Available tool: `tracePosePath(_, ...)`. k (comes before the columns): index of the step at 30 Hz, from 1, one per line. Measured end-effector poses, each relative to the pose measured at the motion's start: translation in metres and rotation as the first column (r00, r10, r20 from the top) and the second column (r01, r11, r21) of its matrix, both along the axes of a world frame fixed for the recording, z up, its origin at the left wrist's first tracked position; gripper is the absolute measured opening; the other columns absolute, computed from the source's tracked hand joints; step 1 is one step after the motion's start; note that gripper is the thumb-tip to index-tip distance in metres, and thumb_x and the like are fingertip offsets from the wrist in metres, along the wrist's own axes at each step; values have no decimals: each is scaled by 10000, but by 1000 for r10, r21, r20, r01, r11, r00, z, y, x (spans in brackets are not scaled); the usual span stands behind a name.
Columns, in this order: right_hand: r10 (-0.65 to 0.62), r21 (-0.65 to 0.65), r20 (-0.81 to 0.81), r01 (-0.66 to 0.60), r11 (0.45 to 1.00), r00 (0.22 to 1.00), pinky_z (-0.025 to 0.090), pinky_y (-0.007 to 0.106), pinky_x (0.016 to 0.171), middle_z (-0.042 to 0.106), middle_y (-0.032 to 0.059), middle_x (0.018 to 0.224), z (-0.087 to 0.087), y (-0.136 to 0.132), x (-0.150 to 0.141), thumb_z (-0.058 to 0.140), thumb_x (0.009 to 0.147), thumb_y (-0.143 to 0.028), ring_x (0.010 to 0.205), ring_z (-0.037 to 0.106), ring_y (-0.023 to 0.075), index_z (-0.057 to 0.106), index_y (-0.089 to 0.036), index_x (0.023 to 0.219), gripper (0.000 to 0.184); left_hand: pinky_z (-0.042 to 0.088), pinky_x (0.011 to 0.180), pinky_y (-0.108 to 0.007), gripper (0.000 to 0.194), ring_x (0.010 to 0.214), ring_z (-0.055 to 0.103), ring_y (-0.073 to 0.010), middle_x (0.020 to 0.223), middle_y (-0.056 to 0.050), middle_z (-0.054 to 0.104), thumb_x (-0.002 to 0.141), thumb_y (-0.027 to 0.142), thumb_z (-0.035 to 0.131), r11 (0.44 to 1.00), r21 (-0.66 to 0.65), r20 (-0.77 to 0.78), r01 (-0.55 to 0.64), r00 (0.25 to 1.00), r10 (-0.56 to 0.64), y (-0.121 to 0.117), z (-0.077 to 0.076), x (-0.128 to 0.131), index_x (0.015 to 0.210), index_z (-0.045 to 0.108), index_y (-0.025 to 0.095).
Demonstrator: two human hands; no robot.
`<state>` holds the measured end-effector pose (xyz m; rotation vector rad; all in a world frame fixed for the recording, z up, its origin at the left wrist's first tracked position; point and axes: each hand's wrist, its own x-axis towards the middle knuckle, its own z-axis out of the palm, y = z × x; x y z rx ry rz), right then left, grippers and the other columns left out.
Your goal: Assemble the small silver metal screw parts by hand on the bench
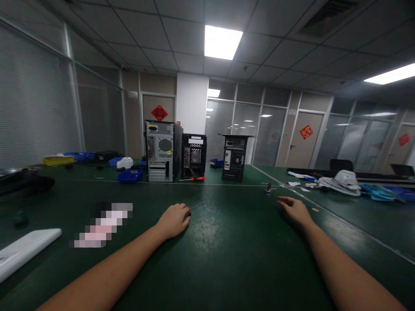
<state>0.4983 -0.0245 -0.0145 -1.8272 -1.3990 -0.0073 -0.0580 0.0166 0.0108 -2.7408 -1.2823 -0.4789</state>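
Observation:
My left hand (175,219) rests on the green tabletop (223,259) with its fingers curled. A small dark thing (187,215) shows between its thumb and fingers, too hidden to name. My right hand (294,210) is at the right, fingers stretched out to the left and nothing visible in them. A little beyond its fingertips stands a small dark metal piece (268,189) with a wider base, apart from the hand. Past both hands, a red-handled screwdriver (197,179) lies in front of the computer cases.
Three computer cases stand at the back: a tall one (162,151), a middle one (194,155) and a right one (233,160). A blue tray (130,176) sits at left. Nearer lies a white slab (29,246). At right are a white hat (343,182) and blue items (378,192).

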Motion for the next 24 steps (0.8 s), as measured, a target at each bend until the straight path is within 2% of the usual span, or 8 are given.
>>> tracePosePath(4,19,-25,7,-19,1000,1000,511,397,946,753,107,1114,-8,6,7,636,795,-398,1055,694,273,668,-194,1263,511,458,934,-376,313,1064,607,-257,1137,-97,662,938,362,476,1000,-5,0,-4,1000,4,0,0,0,1118,698,233)
tracePosePath(7,-43,-85,67,48,995,997,517,413,938,723,147,1174,-15,10,13,710,725,-402,1072,685,304,624,-156,1316,646,457,938,-379,318,1060,606,-255,1129,-94,661,943,375,472,1000,-13,7,0,1000,0,1,0,-1,1124,695,238)
tracePosePath(10,-101,-119,107,113,986,989,506,411,952,712,160,1181,-19,10,16,712,708,-319,1093,676,312,619,-147,1303,626,453,946,-379,315,1060,606,-253,1128,-93,660,943,373,474,1000,-16,11,0,1000,1,1,-1,-1,1122,695,238)
tracePosePath(14,-60,-113,79,68,991,995,491,411,976,724,122,1145,-16,7,7,691,737,-316,1110,670,295,588,-180,1279,568,451,946,-380,311,1064,605,-255,1135,-93,660,940,364,477,1000,-16,7,-3,1000,4,0,0,-1,1119,697,235)
tracePosePath(17,0,-82,32,3,997,999,498,404,965,724,131,1140,-3,4,-20,707,748,-325,1103,671,289,556,-190,1219,513,454,935,-386,306,1057,607,-258,1129,-95,661,940,356,478,1000,-10,2,-1,1000,1,0,1,0,1114,697,232)
tracePosePath(20,154,-25,33,-153,988,988,492,403,979,719,121,1154,16,2,-65,694,787,-326,1123,659,277,563,-221,1117,370,454,922,-381,289,1052,607,-254,1128,-92,660,942,342,482,1000,-2,5,8,1000,-8,-2,2,2,1101,697,232)
tracePosePath(24,402,-38,139,-401,915,905,475,432,998,704,85,1145,37,-7,-140,663,850,-377,1106,646,253,590,-215,1157,355,444,936,-377,283,1060,600,-242,1163,-82,654,949,336,485,999,7,27,47,999,-47,-9,4,10,1116,687,228)
